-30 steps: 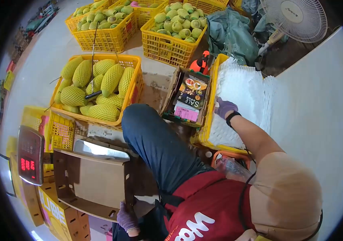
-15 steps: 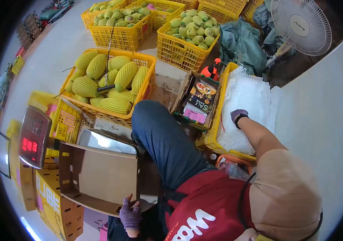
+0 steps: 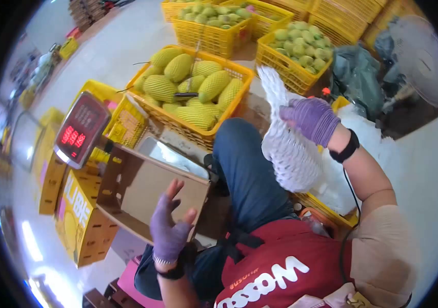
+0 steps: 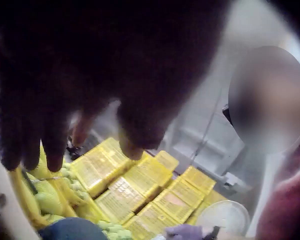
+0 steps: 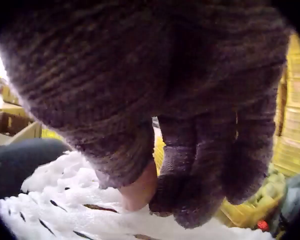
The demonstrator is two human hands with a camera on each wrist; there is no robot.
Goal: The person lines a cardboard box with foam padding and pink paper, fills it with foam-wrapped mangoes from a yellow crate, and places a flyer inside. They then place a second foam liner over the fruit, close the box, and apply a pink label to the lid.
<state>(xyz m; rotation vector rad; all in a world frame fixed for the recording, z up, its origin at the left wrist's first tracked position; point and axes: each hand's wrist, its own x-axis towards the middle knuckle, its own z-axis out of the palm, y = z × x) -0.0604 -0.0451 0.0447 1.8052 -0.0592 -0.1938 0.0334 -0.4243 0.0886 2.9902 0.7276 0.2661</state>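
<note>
My right hand (image 3: 311, 122), in a purple knit glove with a bare thumb tip, pinches a white foam net (image 3: 292, 159). The net hangs over my right knee, and in the right wrist view its slitted foam (image 5: 75, 200) spreads below the thumb and fingers. My left hand (image 3: 170, 226), gloved alike, is raised over the near edge of an empty cardboard box (image 3: 152, 192) with its fingers extended and nothing in them. The box lies tilted on a scale whose metal plate (image 3: 175, 156) shows behind it. Dark, spread fingers (image 4: 55, 150) fill the top of the left wrist view.
A yellow crate (image 3: 242, 102) of net-wrapped yellow fruit stands ahead. The scale's red-lit display (image 3: 82, 131) is on the left, above printed cartons (image 3: 83, 215). More fruit crates (image 3: 301, 69) stand behind. White foam nets (image 3: 355, 143) fill a crate at right, near a fan (image 3: 424, 61).
My right hand has lifted a foam net from the right crate and carried it toward the middle. My left hand has let go of the box edge and risen. The head view has turned left.
</note>
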